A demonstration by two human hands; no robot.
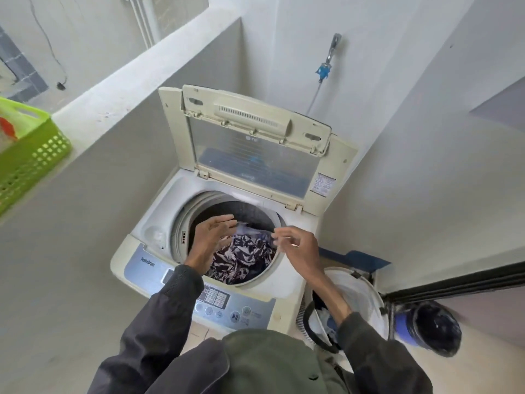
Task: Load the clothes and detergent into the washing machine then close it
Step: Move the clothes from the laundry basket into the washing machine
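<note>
Hovering above the white top-loading washing machine (159,214), your left grip (211,237) is spread and your right grip (298,245) loosely curled, seemingly empty. Dark leaf-patterned clothes (241,258) sit heaped toward the drum's front-right rim; fabric overhanging there could snag the raised cream lid (244,115).

Your left hand (210,237) hides part of the patterned clothes (244,261). The green basket (37,157) is cut by the left edge, and the fingers of your right hand (299,245) are blurred.
</note>
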